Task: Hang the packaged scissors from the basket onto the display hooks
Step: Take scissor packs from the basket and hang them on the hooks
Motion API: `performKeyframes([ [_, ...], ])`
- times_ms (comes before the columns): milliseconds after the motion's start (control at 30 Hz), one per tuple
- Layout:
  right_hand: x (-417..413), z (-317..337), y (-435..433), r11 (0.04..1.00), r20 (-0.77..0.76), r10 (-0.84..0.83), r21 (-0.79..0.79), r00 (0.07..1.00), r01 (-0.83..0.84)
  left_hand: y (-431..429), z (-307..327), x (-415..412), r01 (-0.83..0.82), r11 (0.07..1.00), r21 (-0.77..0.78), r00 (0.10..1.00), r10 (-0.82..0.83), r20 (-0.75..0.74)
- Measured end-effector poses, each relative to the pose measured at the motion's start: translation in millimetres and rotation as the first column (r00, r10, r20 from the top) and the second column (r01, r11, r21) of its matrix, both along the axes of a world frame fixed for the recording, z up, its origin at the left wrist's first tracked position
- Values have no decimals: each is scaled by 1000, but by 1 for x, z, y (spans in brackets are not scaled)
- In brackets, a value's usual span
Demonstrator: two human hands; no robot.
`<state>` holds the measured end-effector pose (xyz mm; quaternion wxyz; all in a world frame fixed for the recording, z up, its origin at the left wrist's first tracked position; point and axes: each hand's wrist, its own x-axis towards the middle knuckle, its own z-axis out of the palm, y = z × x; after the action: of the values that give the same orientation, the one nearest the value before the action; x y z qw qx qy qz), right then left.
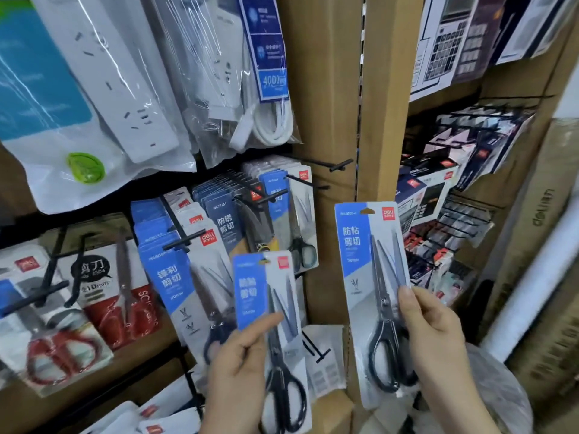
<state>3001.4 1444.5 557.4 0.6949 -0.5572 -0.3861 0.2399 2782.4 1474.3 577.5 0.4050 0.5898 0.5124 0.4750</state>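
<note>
While facing the display board (329, 89): left hand (238, 371) pinches first scissors pack (279, 296) by its left edge, thumb across the front; right hand (438, 336) grips second scissors pack (360, 245) at its right edge, below a black hook (332, 165).

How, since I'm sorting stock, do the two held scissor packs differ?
The left pack sits lower, in front of the hung packs; the right pack is held higher, before the brown post. The left hand pinches the left pack at its blue label; the right hand grips the right pack near the scissors' pivot. Both are blue-and-white cards with a red logo and black-handled scissors.
</note>
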Motion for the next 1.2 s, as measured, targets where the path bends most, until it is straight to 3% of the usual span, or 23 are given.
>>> performKeyframes([
  [133,4,15,15,1000,130,-30,4,991,30,-8,-16,15,133,981,-142,990,-138,-29],
  [267,2,22,39,1000,228,-14,-4,974,16,-15,-8,34,215,970,-115,976,-216,5],
  [433,-2,13,52,999,241,23,-52,970,-10,-7,-11,38,219,969,-117,975,-220,6],
  [733,6,20,77,984,197,128,-148,972,-99,4,-7,46,208,972,-107,977,-211,-12],
  [867,7,21,55,925,92,330,-233,940,-301,12,-9,48,123,979,-161,992,-122,17],
  [967,1,12,27,830,-112,472,-277,874,-484,18,-12,48,97,978,-186,995,-88,54],
  [1067,0,3,32,920,-104,341,-169,934,-355,20,-12,44,112,975,-193,994,-111,15],
  [1200,2,-4,64,962,127,267,-95,955,-256,16,-12,27,27,987,-159,999,-31,-26],
])
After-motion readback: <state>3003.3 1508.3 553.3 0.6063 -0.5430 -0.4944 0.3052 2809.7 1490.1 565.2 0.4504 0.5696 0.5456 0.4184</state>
